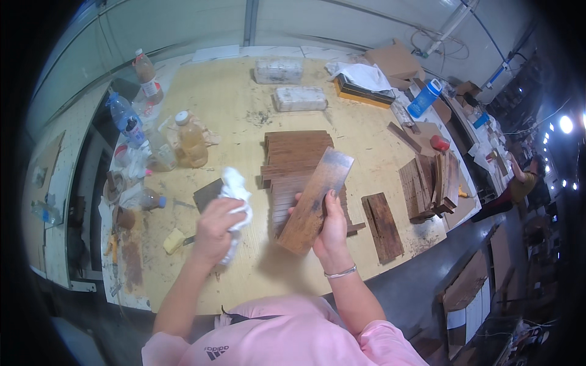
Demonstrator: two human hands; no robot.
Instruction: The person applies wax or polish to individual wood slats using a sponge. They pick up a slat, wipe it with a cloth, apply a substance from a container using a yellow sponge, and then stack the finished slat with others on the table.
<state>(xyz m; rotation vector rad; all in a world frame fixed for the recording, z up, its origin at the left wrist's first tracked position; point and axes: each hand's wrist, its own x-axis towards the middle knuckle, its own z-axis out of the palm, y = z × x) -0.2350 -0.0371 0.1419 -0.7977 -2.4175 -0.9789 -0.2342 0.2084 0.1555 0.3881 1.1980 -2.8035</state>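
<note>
My right hand (330,232) grips a brown wooden board (316,201) by its side, holding it tilted above the table. A paler, shiny patch shows at the board's upper end. In my left hand (218,229) is a crumpled white cloth (234,190), bunched in closed fingers to the left of the board. Behind the held board lies a stack of dark wooden strips (296,155), partly hidden by it. One loose dark board (383,227) rests on the table to the right of my right hand.
More wooden pieces (430,183) stand in a pile at the right edge. Several plastic bottles (192,141) crowd the left side. Two wrapped blocks (300,98) lie at the back, near a blue bottle (425,99). A person (522,186) is at far right.
</note>
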